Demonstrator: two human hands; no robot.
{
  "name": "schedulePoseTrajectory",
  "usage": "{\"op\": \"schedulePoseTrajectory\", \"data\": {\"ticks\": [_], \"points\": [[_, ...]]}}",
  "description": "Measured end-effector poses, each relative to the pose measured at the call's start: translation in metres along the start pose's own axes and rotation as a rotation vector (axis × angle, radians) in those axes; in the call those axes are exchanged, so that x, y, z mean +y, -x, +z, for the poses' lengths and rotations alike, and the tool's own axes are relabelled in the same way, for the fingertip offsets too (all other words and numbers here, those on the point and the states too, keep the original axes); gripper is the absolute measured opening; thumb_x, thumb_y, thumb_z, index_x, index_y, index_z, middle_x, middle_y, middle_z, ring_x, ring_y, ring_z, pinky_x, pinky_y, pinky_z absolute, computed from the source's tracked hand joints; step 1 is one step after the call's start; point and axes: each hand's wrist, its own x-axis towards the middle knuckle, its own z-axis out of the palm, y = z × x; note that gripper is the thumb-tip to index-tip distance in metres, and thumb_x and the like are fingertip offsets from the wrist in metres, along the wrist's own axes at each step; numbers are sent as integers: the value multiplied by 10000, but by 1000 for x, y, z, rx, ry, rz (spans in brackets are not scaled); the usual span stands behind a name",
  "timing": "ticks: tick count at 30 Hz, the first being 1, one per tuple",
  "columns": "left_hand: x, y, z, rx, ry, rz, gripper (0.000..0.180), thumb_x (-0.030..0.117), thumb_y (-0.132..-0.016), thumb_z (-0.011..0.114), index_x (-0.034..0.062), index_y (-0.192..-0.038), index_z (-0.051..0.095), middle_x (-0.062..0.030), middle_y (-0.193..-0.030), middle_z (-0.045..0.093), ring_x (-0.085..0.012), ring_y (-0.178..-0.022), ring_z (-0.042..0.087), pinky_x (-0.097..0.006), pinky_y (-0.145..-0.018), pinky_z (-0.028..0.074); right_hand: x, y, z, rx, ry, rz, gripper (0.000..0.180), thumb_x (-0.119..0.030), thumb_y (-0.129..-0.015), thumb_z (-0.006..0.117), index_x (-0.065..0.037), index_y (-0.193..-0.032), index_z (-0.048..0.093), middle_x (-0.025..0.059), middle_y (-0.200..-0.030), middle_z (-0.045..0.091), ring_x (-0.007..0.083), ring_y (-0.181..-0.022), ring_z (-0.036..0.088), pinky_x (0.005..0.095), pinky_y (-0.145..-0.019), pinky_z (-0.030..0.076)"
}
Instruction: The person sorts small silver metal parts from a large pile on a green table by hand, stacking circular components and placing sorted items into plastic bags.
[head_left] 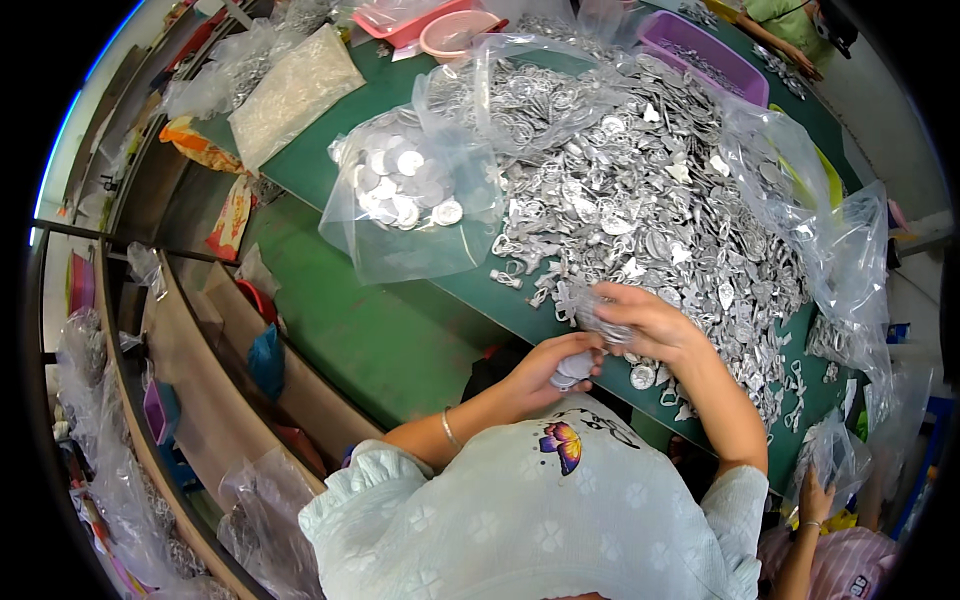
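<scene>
My left hand (537, 377) is closed around a small stack of flat, round grey metal discs (573, 370), close to my body at the table's front edge. Just above and to the right, my right hand (655, 325) grips more grey metal pieces (605, 325); motion blurs their shape. The fingers of both hands nearly meet. Beyond them spreads a large heap of small silvery castings (640, 225), mixed in shape. Left of the heap lies a clear plastic bag (365, 245) with round metal discs (410, 185) inside.
The green table (460, 275) carries a purple bin (745, 80), a pink basin (440, 42) and a filled clear sack (295, 100). Loose plastic film (840, 250) drapes at right. Co-workers' hands (815, 495) show lower right and far right. Shelves (215, 400) stand at left.
</scene>
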Motion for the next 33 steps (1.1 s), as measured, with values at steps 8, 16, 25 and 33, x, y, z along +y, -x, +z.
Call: {"op": "schedulePoseTrajectory", "data": {"ticks": [8, 16, 25, 33], "points": [[8, 30, -25, 231, 13, 182, 228, 182, -862, 551, 60, -1052, 519, -57, -880, 577, -175, -802, 571, -292, -603, 458, -19, -148, 105, 78, -197, -516, 632, -31, -869, 487, 0, -1386, 125, 185, -1303, 383, 267, -1184, 422, 381, -1024, 329], [18, 13, -31, 135, 86, 138, 179, 211, -894, 504, 55, -977, 530, -67, -877, 567, -179, -776, 529, -284, -576, 441, 16, -9, 33, 253, 769, -536, 198, -84, -820, 574, -2, -994, 619, 108, -932, 644, 172, -841, 618, 300, -732, 487], [12, -28, 24, 134, -138, -42, 260, 263, -913, 480, 34, -1017, 547, -77, -921, 591, -190, -838, 589, -325, -664, 502, -1, 52, -119, 1323, 1572, -1025, 191, -68, -764, 625, -7, -945, 616, 116, -803, 607, 274, -725, 562, 339, -690, 459], [4, -49, 28, -29, -174, -62, 347, 225, -912, 475, 31, -1199, 496, -70, -982, 584, -161, -843, 574, -318, -686, 507, 15, 76, -126, 1206, 226, -905, 241, -85, -820, 631, 57, -1007, 579, 54, -799, 625, 88, -691, 565, 212, -625, 436]]}}
